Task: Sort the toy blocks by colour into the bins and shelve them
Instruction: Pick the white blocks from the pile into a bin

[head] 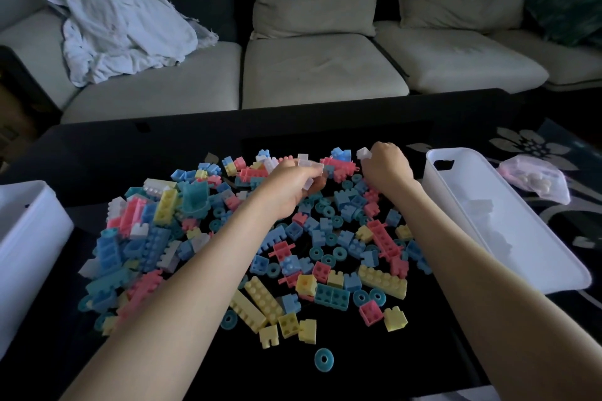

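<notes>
A pile of toy blocks (202, 238) in pink, blue, yellow, teal and white covers the black table (358, 368). My left hand (290, 189) hovers over the far middle of the pile and grips several white blocks (309, 164). My right hand (387, 169) is at the pile's far right and pinches one small white block (363, 153). A white bin (553, 270) stands at the right with a few white blocks (482, 205) inside. Another white bin (29, 238) sits at the left edge.
A pale sofa (319, 75) with a crumpled white cloth (123, 26) runs behind the table. A clear bag with small pale pieces (537, 179) lies on the patterned rug beyond the right bin. A teal ring (324, 359) lies apart near the table's front.
</notes>
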Demonstrator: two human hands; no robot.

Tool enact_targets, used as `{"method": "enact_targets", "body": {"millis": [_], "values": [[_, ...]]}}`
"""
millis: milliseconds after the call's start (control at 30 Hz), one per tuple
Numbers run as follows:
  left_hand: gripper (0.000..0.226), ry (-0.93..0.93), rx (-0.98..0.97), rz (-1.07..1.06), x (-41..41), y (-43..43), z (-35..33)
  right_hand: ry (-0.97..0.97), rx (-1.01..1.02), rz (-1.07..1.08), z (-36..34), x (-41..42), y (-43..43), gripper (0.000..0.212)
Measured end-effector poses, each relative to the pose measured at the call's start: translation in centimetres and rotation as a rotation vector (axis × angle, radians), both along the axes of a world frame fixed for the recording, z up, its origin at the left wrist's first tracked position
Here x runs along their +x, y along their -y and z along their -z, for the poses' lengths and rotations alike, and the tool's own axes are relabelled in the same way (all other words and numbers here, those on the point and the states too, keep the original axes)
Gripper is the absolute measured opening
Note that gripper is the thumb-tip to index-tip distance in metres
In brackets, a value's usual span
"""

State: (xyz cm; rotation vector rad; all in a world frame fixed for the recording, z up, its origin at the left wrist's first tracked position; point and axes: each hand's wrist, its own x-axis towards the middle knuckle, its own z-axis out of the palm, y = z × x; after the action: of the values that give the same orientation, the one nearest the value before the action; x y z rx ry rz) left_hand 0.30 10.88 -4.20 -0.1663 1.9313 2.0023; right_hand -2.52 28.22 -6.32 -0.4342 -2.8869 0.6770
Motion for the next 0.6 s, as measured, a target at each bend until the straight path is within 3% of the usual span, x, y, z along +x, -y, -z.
{"method": "enact_targets", "body": {"millis": [100, 233, 367, 467, 600], "values": [[0.003, 0.097, 0.084, -0.060, 0.4, -0.1, -0.2, -0.036, -0.201, -0.052, -1.5, 1.3, 0.5, 0.029], [0.007, 0.184, 0.198, -0.083, 1.9, -0.7, -1.5, 0.113, -1.002, -0.038, -4.3, 5.2, 0.4, 0.016], [0.002, 0.231, 0.188, -0.012, 4.2, -2.0, -2.8, 0.222, -1.450, -0.065, -5.4, 8.6, -1.3, 0.015], [0.010, 0.187, 0.241, -0.008, 5.7, -3.9, -3.7, 0.224, -1.591, -0.047, -6.3, 10.7, -2.7, 0.017], [0.010, 0.188, 0.296, 0.063, 8.2, -7.5, -5.3, 0.165, -1.516, -0.056, -8.0, 13.3, -6.2, 0.017]]}}
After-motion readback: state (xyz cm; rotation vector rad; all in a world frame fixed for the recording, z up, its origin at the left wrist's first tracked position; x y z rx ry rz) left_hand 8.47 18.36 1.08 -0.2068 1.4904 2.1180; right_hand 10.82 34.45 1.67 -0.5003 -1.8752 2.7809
